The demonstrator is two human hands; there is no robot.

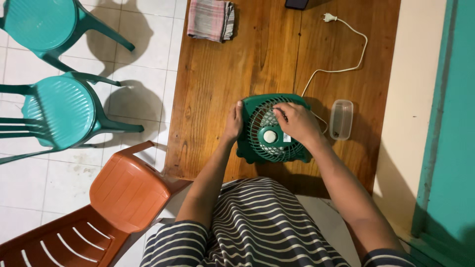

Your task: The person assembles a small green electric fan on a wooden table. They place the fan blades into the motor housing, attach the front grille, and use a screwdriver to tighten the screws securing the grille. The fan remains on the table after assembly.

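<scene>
Lying face-up near the front edge of a wooden worktop, a small green fan sits between a person's two hands. Its round grille has a white hub at the centre. The left hand presses flat against the fan's left side, steadying it; its grip looks loose and open rather than closed around anything. The right hand rests on top of the grille, fingers curled onto the wires at the upper part; its grip is narrow, though whether it pinches a wire or clip cannot be told. The work in hand appears to be the grille itself, handled while the body is braced. Any further move at the grille would likely call for the left hand holding firm and for careful fingertip work.

A white cord runs from the fan to an unplugged plug. Just right of the fan lies a small clear box. A folded cloth lies at the far edge. Two teal chairs and an orange chair stand on the tiled floor to the left.
</scene>
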